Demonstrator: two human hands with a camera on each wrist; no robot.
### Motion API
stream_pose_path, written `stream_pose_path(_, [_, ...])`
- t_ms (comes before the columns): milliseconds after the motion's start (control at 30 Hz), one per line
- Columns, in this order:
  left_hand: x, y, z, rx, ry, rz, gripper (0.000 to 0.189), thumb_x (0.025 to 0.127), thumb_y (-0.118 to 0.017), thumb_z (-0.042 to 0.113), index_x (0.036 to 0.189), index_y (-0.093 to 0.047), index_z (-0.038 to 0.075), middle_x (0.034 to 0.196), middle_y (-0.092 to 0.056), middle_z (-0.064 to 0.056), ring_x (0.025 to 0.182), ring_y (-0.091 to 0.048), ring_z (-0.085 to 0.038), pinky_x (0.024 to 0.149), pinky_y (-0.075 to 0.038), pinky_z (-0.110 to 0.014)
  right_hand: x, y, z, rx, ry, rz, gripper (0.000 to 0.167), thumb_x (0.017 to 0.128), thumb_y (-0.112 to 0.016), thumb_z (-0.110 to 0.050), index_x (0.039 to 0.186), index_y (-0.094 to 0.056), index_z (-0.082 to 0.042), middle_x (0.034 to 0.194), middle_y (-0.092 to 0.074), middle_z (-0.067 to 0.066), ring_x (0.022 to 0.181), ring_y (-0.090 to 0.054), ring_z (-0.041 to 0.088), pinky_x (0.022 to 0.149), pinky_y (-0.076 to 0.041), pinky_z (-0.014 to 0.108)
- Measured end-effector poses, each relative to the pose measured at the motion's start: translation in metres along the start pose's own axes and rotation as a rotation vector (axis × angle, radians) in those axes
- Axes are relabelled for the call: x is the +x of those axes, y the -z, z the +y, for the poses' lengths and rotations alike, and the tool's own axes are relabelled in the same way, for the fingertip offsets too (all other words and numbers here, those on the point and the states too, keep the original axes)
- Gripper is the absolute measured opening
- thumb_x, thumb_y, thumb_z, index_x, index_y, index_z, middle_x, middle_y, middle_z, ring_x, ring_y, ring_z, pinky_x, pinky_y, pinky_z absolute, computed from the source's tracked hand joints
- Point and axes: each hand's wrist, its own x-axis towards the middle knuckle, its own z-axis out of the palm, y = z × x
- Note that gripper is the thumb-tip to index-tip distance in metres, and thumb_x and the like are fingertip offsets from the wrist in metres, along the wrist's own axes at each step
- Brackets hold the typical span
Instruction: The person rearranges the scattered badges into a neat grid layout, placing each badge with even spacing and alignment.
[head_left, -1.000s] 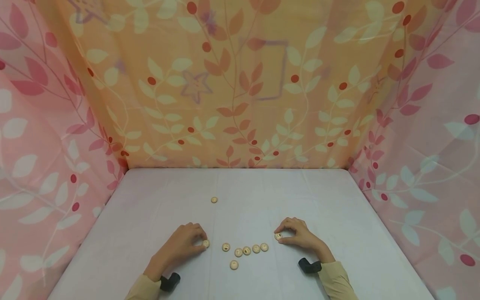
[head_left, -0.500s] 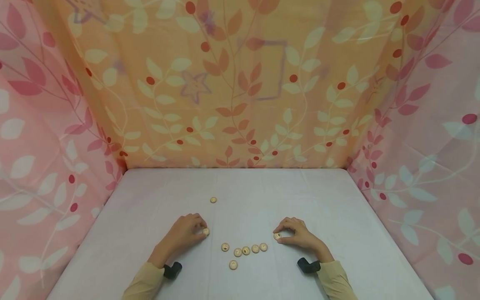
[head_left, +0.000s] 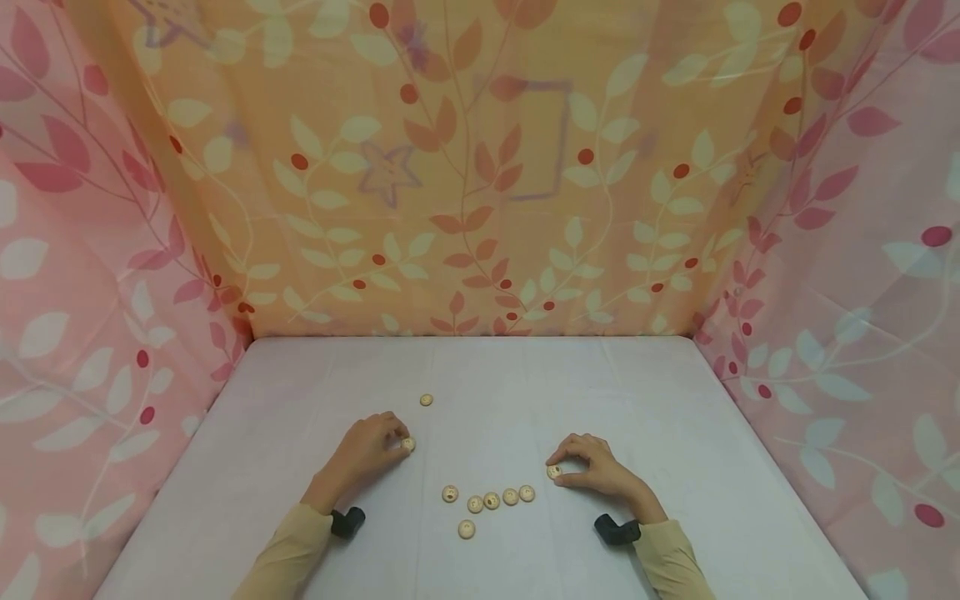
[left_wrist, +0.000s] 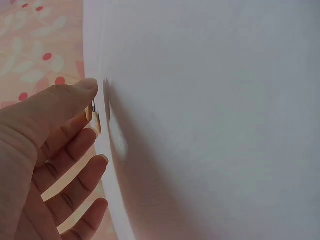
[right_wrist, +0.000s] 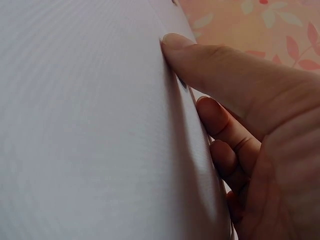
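My left hand point(head_left: 367, 448) pinches a small round wooden disc point(head_left: 408, 444) between thumb and fingers, left of the middle of the table. In the left wrist view the disc point(left_wrist: 96, 120) shows only as a thin edge by the thumb, seemingly just off the cloth. On the right, my right hand point(head_left: 597, 469) pinches another wooden disc point(head_left: 553, 472) at table level. That one is mostly hidden behind the thumb point(right_wrist: 200, 60) in the right wrist view. Between the hands lies an uneven row of similar discs point(head_left: 491, 501) with dark marks. One disc point(head_left: 467, 529) sits nearer the front.
A lone wooden disc point(head_left: 426, 400) lies farther back, beyond the left hand. White cloth covers the table point(head_left: 600, 392). Patterned curtains point(head_left: 465, 250) enclose its back and both sides. A black wrist device point(head_left: 618, 530) is worn at the right sleeve.
My left hand has moved away from me, toward the back of the table, with its disc. The right hand and the discs in the row keep their places.
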Motion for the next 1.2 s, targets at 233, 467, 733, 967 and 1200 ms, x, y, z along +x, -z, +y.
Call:
stream_pose_path(233, [0.011,0.004,-0.008,0.004,0.019,-0.007,0.015,0.076,-0.074,0.031,0.085,-0.068,0.021,0.081,-0.059,0.009,0.068,-0.048,-0.008,0.068,-0.039,-0.033,0.001,0.000,0.002,-0.004,0.003,-0.003,0.024,0.077,-0.073,-0.035,0.099,-0.067,-0.028,0.097,-0.060,-0.013,0.093,-0.049,0.009,0.087,-0.022,0.047])
stream_pose_path(467, [0.020,0.006,-0.016,-0.014,0.034,0.004,0.017,0.076,-0.074,0.029,0.087,-0.068,0.018,0.083,-0.059,0.007,0.067,-0.047,-0.008,0.064,-0.039,-0.031,0.003,0.002,0.001,-0.024,0.014,0.001,0.024,0.077,-0.073,-0.034,0.099,-0.067,-0.028,0.097,-0.060,-0.014,0.093,-0.049,0.005,0.086,-0.021,0.043])
stream_pose_path(733, [0.029,0.006,-0.021,-0.001,0.053,0.033,0.018,0.077,-0.074,0.029,0.088,-0.069,0.016,0.079,-0.056,0.005,0.067,-0.049,-0.010,0.061,-0.039,-0.030,0.002,0.001,0.002,-0.006,0.019,0.000,0.024,0.077,-0.073,-0.033,0.100,-0.067,-0.025,0.097,-0.061,-0.010,0.092,-0.050,0.009,0.086,-0.021,0.046])
stream_pose_path(967, [0.036,0.007,-0.024,-0.031,0.081,0.024,0.019,0.077,-0.074,0.026,0.089,-0.068,0.014,0.079,-0.058,0.001,0.069,-0.051,-0.012,0.061,-0.040,-0.030,0.002,0.000,0.002,-0.010,0.005,-0.007,0.025,0.077,-0.073,-0.035,0.100,-0.067,-0.028,0.098,-0.061,-0.014,0.094,-0.050,0.007,0.087,-0.022,0.045])
stream_pose_path(1200, [0.041,0.010,-0.023,-0.080,0.094,0.043,0.016,0.079,-0.071,0.023,0.089,-0.065,0.012,0.081,-0.062,0.000,0.073,-0.055,-0.015,0.066,-0.043,-0.035,0.001,-0.001,0.003,-0.030,0.017,-0.001,0.024,0.077,-0.073,-0.035,0.100,-0.067,-0.029,0.097,-0.060,-0.016,0.094,-0.049,0.004,0.086,-0.021,0.044])
